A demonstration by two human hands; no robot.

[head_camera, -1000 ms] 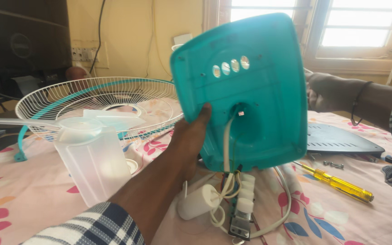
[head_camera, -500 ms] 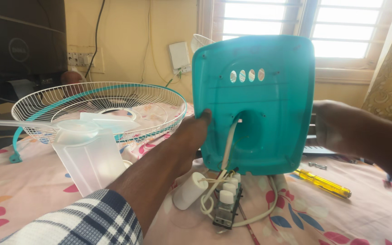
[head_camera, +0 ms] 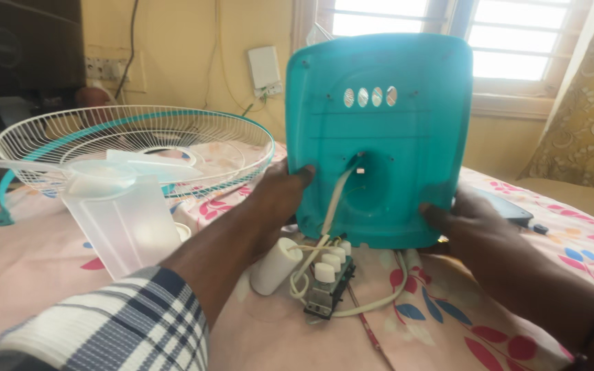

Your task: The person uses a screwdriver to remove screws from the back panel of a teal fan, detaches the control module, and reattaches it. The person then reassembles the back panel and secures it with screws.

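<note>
Landmark: the teal fan base cover (head_camera: pixel 379 137), stood upright on the flowered bedsheet (head_camera: pixel 49 254); we place everything else from it

Left hand (head_camera: pixel 276 199): at the cover's lower left edge; fingers pressed against the back face, thumb side hidden, so we grip the edge rather than pinch it

Right hand (head_camera: pixel 472 223): at the cover's lower right corner; fingers wrapped round the edge, closed on it

Which hand is nearer: both touch the cover; neither is nearer

Long axis: the cover's longer side runs up and down; its back face turns towards us

Below the cover: white cable (head_camera: pixel 331 213) leaves the central hole and drops to a switch block (head_camera: pixel 328 278) and a white capacitor (head_camera: pixel 276 266), both just beneath the lower edge

Left of the cover: wire fan guard (head_camera: pixel 139 137) and clear fan blade (head_camera: pixel 122 220), near but apart
</note>
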